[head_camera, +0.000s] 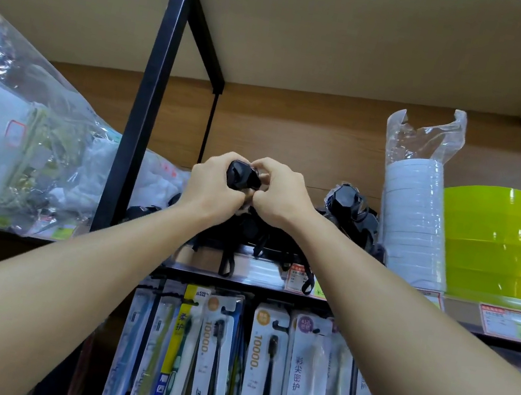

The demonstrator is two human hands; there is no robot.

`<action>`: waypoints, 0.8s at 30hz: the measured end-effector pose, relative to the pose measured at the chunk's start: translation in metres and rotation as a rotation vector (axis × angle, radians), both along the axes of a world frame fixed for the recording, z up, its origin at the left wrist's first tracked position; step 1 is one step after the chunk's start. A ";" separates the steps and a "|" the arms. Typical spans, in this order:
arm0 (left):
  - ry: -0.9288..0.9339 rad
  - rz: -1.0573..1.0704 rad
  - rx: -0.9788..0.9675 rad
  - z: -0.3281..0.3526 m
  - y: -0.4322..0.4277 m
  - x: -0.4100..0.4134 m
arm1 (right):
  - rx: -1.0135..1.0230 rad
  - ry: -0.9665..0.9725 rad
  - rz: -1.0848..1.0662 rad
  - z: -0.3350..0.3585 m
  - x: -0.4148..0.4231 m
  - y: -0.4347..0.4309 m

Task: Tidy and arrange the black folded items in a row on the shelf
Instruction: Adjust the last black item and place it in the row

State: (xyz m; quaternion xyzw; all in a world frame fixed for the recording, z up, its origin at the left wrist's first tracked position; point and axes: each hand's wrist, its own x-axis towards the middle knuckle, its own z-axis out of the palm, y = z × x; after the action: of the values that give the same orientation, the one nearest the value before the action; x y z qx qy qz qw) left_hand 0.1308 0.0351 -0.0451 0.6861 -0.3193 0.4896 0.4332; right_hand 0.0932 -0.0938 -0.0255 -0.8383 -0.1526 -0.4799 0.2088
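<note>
A small black folded item (242, 175) with a faceted shiny end is held up above the shelf between both hands. My left hand (214, 189) grips it from the left and below. My right hand (278, 193) pinches its right side with the fingertips. Under my hands lies a loose heap of more black folded items (257, 231), with black straps hanging over the shelf's front edge (260, 271). Another black folded item (349, 205) stands upright to the right, beside the heap.
A stack of white lids in a clear sleeve (413, 216) stands right of the black items, then lime-green tubs (490, 236). A black upright post (144, 109) and a clear bag of goods (20, 143) are left. Packaged toothbrushes (258, 369) hang below.
</note>
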 end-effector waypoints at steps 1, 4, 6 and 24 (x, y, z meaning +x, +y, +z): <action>0.013 -0.005 0.006 0.000 -0.001 0.002 | -0.007 0.015 -0.003 0.001 -0.002 0.002; 0.036 0.025 0.015 -0.003 -0.004 0.008 | -0.029 0.062 -0.005 0.003 -0.005 0.007; 0.026 0.043 0.030 -0.005 -0.007 0.010 | -0.055 0.085 -0.020 0.002 -0.007 0.008; 0.175 -0.027 0.267 -0.018 0.002 0.024 | -0.179 0.125 -0.179 -0.012 0.000 0.006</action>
State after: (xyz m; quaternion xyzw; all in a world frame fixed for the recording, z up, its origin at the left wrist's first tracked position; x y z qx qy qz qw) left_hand 0.1550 0.0374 -0.0636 0.7733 -0.3517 0.3752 0.3710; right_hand 0.0933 -0.0883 -0.0374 -0.8922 -0.1060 -0.4278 0.0985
